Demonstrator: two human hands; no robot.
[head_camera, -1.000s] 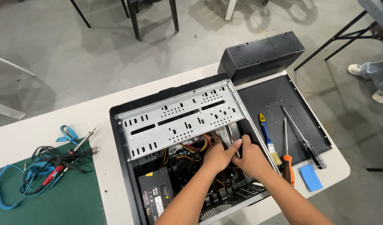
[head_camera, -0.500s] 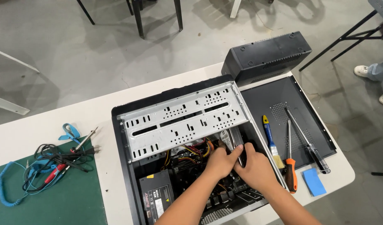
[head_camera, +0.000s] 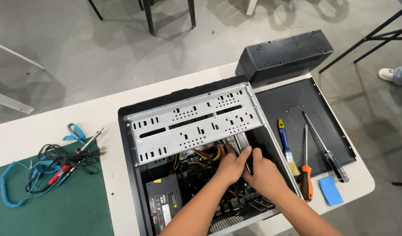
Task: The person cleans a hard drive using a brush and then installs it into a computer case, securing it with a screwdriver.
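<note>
Inside the open computer case (head_camera: 133,175), lying on its side on the white surface (head_camera: 43,131), both my hands are down among the parts just below the perforated metal drive cage (head_camera: 192,122). My left hand (head_camera: 229,166) is curled, its fingers closed around a narrow silver part (head_camera: 241,144) that stands beside the cage's lower right corner; what kind of part it is I cannot tell. My right hand (head_camera: 264,175) lies against the left one, its thumb pressed to the same piece and its fingers bent down into the case, where they are hidden. Red, yellow and black wires (head_camera: 201,155) bunch just to the left of my left hand, and the black power supply (head_camera: 163,203) sits in the near left corner of the case.

To the right, the removed black side panel (head_camera: 292,100) lies flat on the surface. On it rest a brush with a blue and yellow handle (head_camera: 286,146), a screwdriver with an orange handle (head_camera: 306,168) and a longer tool with a black handle (head_camera: 325,148). A small blue pad (head_camera: 330,190) lies near the panel's near corner. A black box-shaped unit (head_camera: 284,54) stands at the far edge. Far to my left, a green mat (head_camera: 56,209) holds a tangle of cables (head_camera: 52,168) and a coiled blue cord (head_camera: 6,188).
</note>
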